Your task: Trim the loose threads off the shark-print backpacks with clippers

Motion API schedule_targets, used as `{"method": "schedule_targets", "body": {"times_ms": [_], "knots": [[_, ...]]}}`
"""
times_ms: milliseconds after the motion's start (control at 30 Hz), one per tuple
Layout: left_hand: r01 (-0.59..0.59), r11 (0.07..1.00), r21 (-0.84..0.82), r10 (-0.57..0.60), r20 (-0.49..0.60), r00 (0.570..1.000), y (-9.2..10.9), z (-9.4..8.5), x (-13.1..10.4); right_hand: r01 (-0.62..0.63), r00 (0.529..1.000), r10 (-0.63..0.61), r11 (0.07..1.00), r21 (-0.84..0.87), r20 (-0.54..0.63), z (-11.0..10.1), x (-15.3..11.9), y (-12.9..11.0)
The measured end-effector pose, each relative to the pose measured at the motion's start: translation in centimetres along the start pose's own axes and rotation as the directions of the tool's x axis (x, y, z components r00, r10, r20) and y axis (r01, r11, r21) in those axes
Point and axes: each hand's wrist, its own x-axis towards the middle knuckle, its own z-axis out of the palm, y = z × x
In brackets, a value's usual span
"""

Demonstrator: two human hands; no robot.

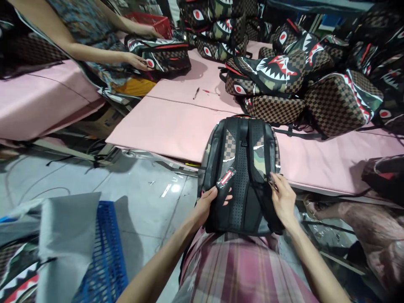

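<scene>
A black backpack stands upright against the table edge and my lap, its back panel and shoulder straps toward me. Camouflage and brown checkered patches show on the straps. My left hand is closed around the left shoulder strap, with fingertips showing past its inner edge. A small red and white label in clear plastic lies on that strap, just above my thumb. At the bag's right side, my right hand is closed in a pinch beside the right strap. Something small and dark sits at its fingertips, too unclear to name.
Several shark-mouth backpacks are piled on the pink table. Across the table, a co-worker's hands hold another backpack. Two pens lie on the table. A blue basket stands at lower left. Another person's leg is at right.
</scene>
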Motion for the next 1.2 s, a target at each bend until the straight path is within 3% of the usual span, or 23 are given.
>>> {"method": "schedule_targets", "body": {"times_ms": [100, 233, 333, 433, 467, 500, 633, 800, 933, 1100, 1200], "knots": [[-0.027, 0.999, 0.042, 0.026, 0.029, 0.999, -0.4, 0.4, 0.0, 0.151, 0.986, -0.157, 0.981, 0.12, 0.046, 2.9, 2.8, -3.6], [-0.023, 0.995, 0.097, 0.024, -0.007, 1.0, -1.4, 0.4, 0.2, 0.116, 0.969, -0.136, 0.988, 0.106, 0.205, 7.0, 4.5, -6.3], [0.019, 0.998, 0.057, -0.017, -0.042, 0.999, -2.2, 0.4, 0.3, 0.223, 0.955, -0.23, 0.973, 0.058, 0.186, 7.9, 2.2, -7.0], [-0.048, 0.999, -0.013, 0.048, -0.024, 0.999, -2.5, 0.4, 0.3, 0.452, 0.842, -0.467, 0.884, 0.118, 0.271, 7.3, -2.4, -7.4], [-0.058, 0.998, -0.032, 0.057, -0.016, 0.998, -2.4, 0.4, 0.3, 0.473, 0.808, -0.501, 0.865, 0.164, 0.312, 7.1, -3.9, -7.5], [-0.044, 0.998, -0.051, 0.044, -0.003, 0.999, -2.3, 0.5, 0.3, 0.443, 0.804, -0.491, 0.871, 0.213, 0.334, 6.8, -5.2, -7.6], [0.051, 0.993, -0.102, -0.045, 0.062, 0.997, -2.0, 0.5, 0.3, 0.175, 0.92, -0.269, 0.933, 0.316, 0.284, 5.8, -7.1, -7.1], [-0.031, 0.997, -0.068, 0.033, 0.023, 0.999, -2.1, 1.5, 0.1, 0.109, 0.962, -0.162, 0.965, 0.237, 0.218, 5.0, -3.9, -6.6], [-0.092, 0.995, -0.048, 0.09, -0.037, 0.995, -2.3, 2.2, 0.0, -0.02, 0.996, 0.014, 0.997, 0.074, 0.088, 6.2, -2.0, -6.9], [-0.1, 0.995, 0.009, 0.1, -0.043, 0.994, -2.6, 2.2, -0.2, 0.075, 0.982, -0.085, 0.995, 0.065, 0.167, 7.6, -1.2, -6.1], [-0.053, 0.998, 0.032, 0.055, -0.059, 0.997, -2.1, 1.8, -0.7, 0.039, 0.999, -0.039, 0.998, 0.043, 0.009, 5.4, 1.7, -4.0]]}}
